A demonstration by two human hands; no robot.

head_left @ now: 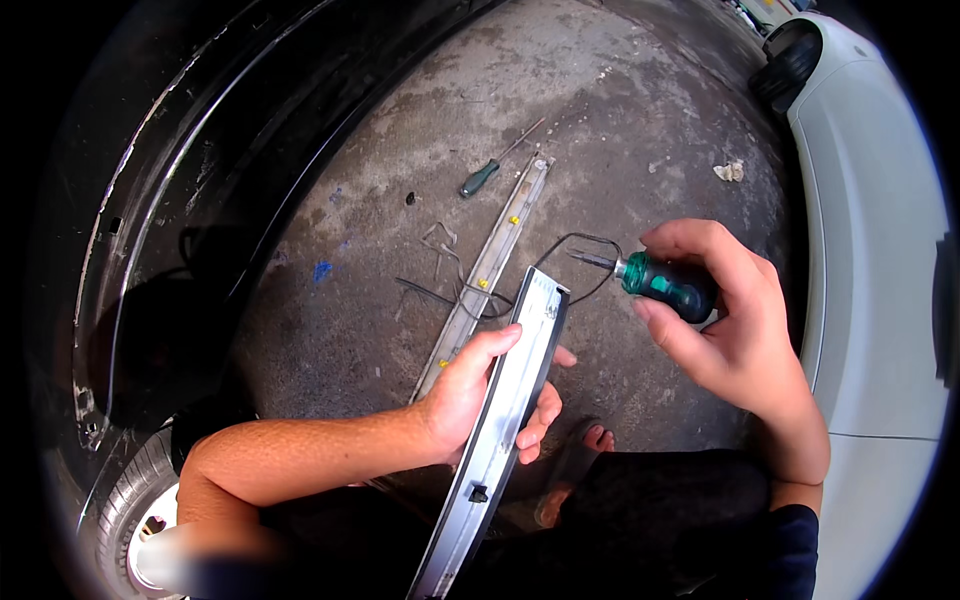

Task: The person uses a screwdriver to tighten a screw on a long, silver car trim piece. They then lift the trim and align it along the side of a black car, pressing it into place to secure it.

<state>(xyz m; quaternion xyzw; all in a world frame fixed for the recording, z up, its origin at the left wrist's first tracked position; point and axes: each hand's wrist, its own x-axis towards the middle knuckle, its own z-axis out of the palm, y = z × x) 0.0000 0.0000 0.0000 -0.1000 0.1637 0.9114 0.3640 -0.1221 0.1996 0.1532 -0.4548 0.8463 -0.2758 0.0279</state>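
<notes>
My left hand (pixel 465 390) grips a long silver trim strip (pixel 537 318) with dark edges, held at a slant, with a small black clip (pixel 478 494) on its lower part. My right hand (pixel 740 330) holds a stubby screwdriver (pixel 670 288) by its green and black handle, tip pointing left just beyond the strip's upper end. A thin dark cord (pixel 587 236) loops around behind the tip and strip. On the concrete floor lies a second long strip (pixel 520 210) with yellow clips, partly hidden behind my left hand and the held strip.
A dark car body (pixel 170 160) fills the left, with a wheel (pixel 140 510) at lower left; a white car panel (pixel 870 280) lines the right. On the floor are a green-handled screwdriver (pixel 482 177), a crumpled pale scrap (pixel 729 170) and a blue patch (pixel 322 270). My sandalled foot (pixel 595 437) shows below.
</notes>
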